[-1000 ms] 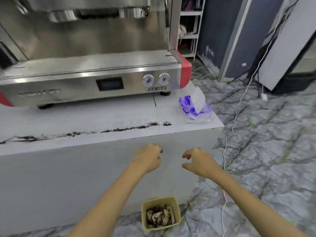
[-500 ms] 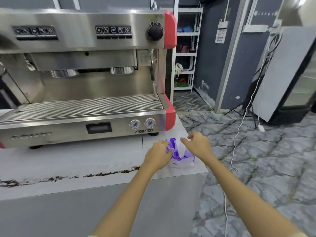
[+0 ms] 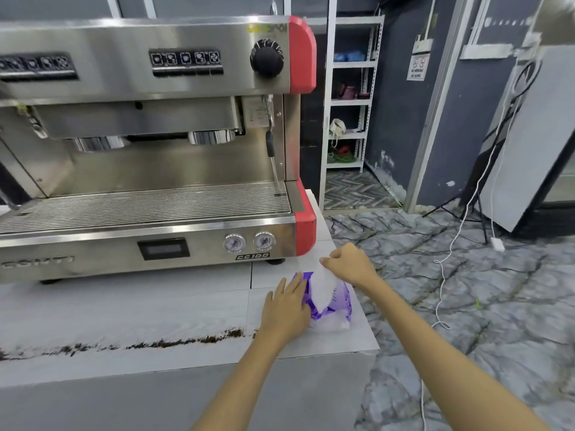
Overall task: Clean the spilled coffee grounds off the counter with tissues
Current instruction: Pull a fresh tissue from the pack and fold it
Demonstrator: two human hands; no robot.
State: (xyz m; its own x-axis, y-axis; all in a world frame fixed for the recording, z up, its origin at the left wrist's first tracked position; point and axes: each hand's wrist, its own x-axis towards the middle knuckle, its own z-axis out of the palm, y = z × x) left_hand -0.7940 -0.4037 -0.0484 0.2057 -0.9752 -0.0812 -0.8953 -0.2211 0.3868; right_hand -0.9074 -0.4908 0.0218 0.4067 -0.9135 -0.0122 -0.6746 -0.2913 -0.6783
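Observation:
A thin dark line of spilled coffee grounds (image 3: 174,341) runs along the white counter (image 3: 124,306) near its front edge. A purple and clear tissue pack (image 3: 337,301) lies at the counter's right end. My left hand (image 3: 287,306) rests flat on the pack's left side, pressing it down. My right hand (image 3: 350,264) pinches a white tissue (image 3: 322,286) that sticks up out of the pack.
A large steel espresso machine (image 3: 149,150) with red corners fills the back of the counter. To the right are a marbled floor, a white cable (image 3: 441,275), a white shelf unit (image 3: 348,98) and a leaning grey panel (image 3: 529,144).
Both hands rose from below the counter edge to the tissue pack. The left hand now lies flat on the pack and the right has pinched a tissue. The view tilted up, hiding the bin.

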